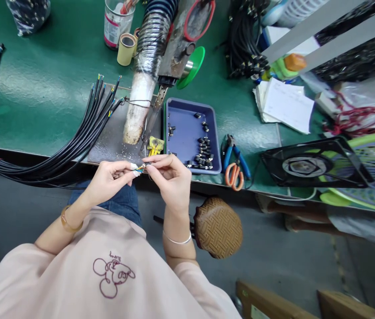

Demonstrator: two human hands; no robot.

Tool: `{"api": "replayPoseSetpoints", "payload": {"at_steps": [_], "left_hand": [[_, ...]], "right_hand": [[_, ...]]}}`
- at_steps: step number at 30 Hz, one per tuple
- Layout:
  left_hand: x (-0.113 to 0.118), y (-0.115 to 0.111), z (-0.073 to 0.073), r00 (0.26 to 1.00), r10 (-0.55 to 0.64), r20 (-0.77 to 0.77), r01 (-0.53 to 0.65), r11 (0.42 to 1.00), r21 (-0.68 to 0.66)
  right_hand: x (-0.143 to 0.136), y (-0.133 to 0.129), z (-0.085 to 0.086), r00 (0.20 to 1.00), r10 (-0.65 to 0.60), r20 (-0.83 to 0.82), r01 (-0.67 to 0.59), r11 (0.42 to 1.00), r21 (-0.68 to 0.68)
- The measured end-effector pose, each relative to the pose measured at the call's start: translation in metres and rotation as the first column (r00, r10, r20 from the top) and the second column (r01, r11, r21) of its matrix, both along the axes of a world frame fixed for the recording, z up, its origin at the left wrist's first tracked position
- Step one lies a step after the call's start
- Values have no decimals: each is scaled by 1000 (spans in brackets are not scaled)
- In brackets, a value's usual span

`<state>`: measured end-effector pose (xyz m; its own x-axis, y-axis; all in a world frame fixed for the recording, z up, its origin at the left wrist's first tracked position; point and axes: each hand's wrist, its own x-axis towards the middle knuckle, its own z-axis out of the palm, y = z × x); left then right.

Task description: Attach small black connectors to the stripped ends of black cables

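Two hands meet at the near edge of the green bench (64, 88) in the head view. The left hand (109, 179), white covers on its fingertips, pinches coloured wires (139, 169); the right hand (174, 181) holds a small dark piece (146, 164) at their end between thumb and fingers. These fingers partly hide the join.

Just beyond, a yellow block (156, 144) sits beside the metal plate (111, 135), which is sprinkled with pale specks. Over the plate hang the white-ended duct (138, 99) and a tool with a long metal tip (161, 97), crowding the space ahead of the hands. Left lies a thick bundle of black cables (46, 170), its stripped ends over the plate.

To the right, a blue tray (187, 110) contains small black connectors (204, 148). Beside it, blue-handled pliers (228, 155) touch orange-handled scissors (234, 176); farther right stands a black-framed fan (337, 155).
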<state>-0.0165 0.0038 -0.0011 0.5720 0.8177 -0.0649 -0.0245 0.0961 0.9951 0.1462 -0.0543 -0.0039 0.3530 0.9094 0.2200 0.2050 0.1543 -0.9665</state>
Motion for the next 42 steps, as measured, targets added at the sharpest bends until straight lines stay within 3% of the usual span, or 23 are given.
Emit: {"api": "replayPoseSetpoints", "payload": {"at_steps": [6,12,14,20,31,36,42], "left_hand": [[0,1,-2,993,26,119,-18,998,-67],[1,1,-7,990,19,140,-2,992,-123],[1,0,-8,990,26,136,-9,993,-122],[1,-3,-11,995,29,94,-22,997,-74],[0,-6,-17,997,59,41,-62,996,68],[1,-9,-14,999,28,21,-29,998,48],[0,-9,-10,990,-44,136,69,981,-181]], "right_hand": [[-1,0,-5,992,104,-75,-106,994,-21],[-10,-7,1,985,-162,58,160,986,41],[-12,-9,4,979,-180,96,176,983,49],[-13,-9,6,971,-69,228,80,996,-38],[-9,-8,-1,978,16,210,13,991,-134],[-13,-10,-3,938,-38,346,60,997,-54],[-16,-11,-10,826,-124,549,27,983,180]]}}
